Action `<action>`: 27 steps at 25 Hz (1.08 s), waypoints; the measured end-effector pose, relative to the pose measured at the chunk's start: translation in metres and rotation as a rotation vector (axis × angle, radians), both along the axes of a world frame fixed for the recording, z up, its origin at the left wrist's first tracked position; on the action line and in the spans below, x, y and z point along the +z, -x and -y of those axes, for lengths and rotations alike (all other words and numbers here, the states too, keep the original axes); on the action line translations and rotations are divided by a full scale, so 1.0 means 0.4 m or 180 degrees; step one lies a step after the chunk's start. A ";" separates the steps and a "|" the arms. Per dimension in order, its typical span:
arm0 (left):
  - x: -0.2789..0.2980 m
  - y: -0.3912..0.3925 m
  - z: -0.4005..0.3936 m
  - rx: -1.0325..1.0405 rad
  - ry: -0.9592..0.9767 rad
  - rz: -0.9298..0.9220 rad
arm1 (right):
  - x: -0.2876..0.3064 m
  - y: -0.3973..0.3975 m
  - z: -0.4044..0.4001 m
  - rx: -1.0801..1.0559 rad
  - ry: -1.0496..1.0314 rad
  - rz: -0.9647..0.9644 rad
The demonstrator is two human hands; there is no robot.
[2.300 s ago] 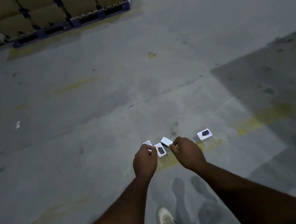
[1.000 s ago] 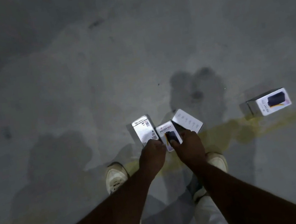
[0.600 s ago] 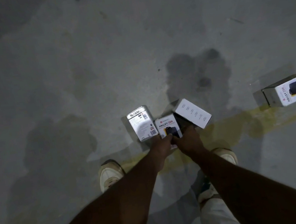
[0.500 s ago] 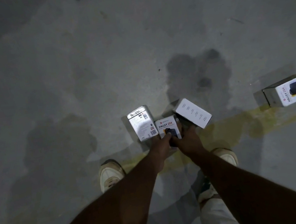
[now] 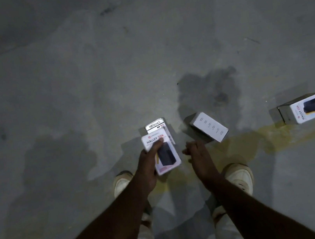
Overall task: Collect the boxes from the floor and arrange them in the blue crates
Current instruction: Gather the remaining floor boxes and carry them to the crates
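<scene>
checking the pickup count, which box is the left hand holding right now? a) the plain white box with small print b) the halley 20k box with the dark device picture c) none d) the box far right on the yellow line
b: the left hand grips the HALLEY 20K box, thumb across its face; the plain white box and the far right box lie on the floor.

Dim warehouse light falls on the concrete floor (image 5: 65, 82); soft shadows pool beyond the hands, white box faces (image 5: 209, 127) glare, and the frame edges darken and blur.

Held box (image 5: 162, 153) over another box (image 5: 156, 126); third box (image 5: 209, 127) to its right, fourth box (image 5: 306, 110) far right.
</scene>
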State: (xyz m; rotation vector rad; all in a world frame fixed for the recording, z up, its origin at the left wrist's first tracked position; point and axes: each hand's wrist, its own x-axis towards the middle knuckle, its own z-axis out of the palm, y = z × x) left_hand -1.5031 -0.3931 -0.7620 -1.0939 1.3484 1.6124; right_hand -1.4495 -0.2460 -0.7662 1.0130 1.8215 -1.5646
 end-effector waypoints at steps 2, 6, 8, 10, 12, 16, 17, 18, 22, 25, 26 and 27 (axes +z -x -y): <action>-0.015 0.029 0.049 -0.0017 0.0011 -0.0108 | -0.031 0.052 0.007 0.0181 -0.0323 0.0015; -0.076 0.078 0.100 -0.0058 -0.0013 -0.0043 | -0.153 0.122 0.037 0.0489 -0.0315 0.0151; -0.092 0.089 0.099 -0.0098 -0.0107 0.0088 | -0.194 0.136 0.054 0.0621 0.0058 0.0265; -0.104 0.092 0.094 -0.0093 -0.0195 0.0219 | -0.229 0.131 0.073 0.0640 0.0284 0.0284; -0.108 0.076 0.091 0.0023 -0.0257 0.0249 | -0.234 0.106 0.083 0.0436 0.0171 0.0188; 0.006 0.081 0.089 -0.0019 -0.0336 0.0315 | -0.088 0.074 0.059 -0.0220 0.0156 0.0094; 0.015 0.072 0.094 -0.0042 -0.0397 0.0354 | -0.072 0.065 0.064 -0.0346 0.0109 -0.0013; 0.054 0.075 0.085 -0.0087 -0.0386 0.0315 | -0.021 0.066 0.053 -0.0410 0.0055 -0.0213; 0.243 0.083 0.047 0.0022 -0.0595 0.0259 | 0.210 0.059 -0.031 -0.0857 -0.0094 -0.0458; 0.455 0.113 -0.025 -0.0203 -0.0797 0.0178 | 0.440 0.080 -0.154 -0.1302 0.0045 -0.0588; 0.536 0.141 -0.065 -0.0365 -0.0751 0.0037 | 0.536 0.102 -0.204 -0.1368 0.0101 -0.0671; 0.547 0.136 -0.086 -0.0467 -0.0729 -0.0097 | 0.554 0.100 -0.210 -0.1404 0.0203 -0.0760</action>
